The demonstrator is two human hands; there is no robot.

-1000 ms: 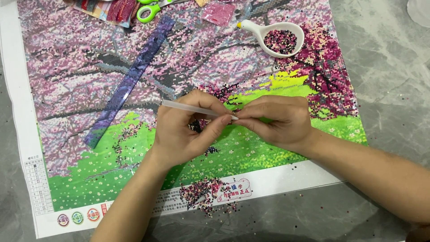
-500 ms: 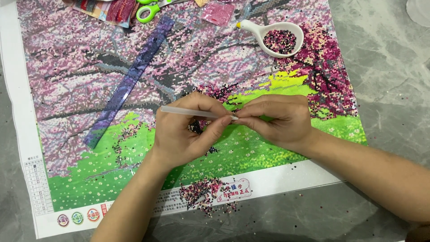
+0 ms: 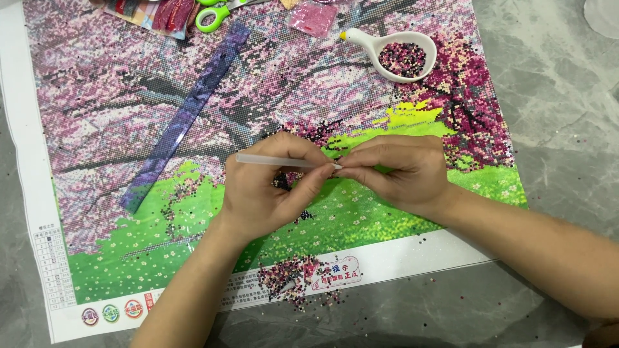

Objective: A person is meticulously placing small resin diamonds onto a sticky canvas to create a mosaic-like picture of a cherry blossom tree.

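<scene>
Over the middle of the bead picture (image 3: 193, 96) on the grey bench (image 3: 567, 129), both hands meet at the tip of a clear pen (image 3: 284, 161). Left hand (image 3: 271, 193) pinches the pen's barrel, holding it almost level, tip pointing right. Right hand (image 3: 400, 171) has its fingertips pressed together right at the tip; can't tell whether a bead or wax sits between them. Looks like the tip-prep step, not placing. The next move likely calls for fine control at the tip. White spoon tray (image 3: 393, 51) of dark beads sits well above; loose beads (image 3: 290, 283) lie near the lower edge.
</scene>
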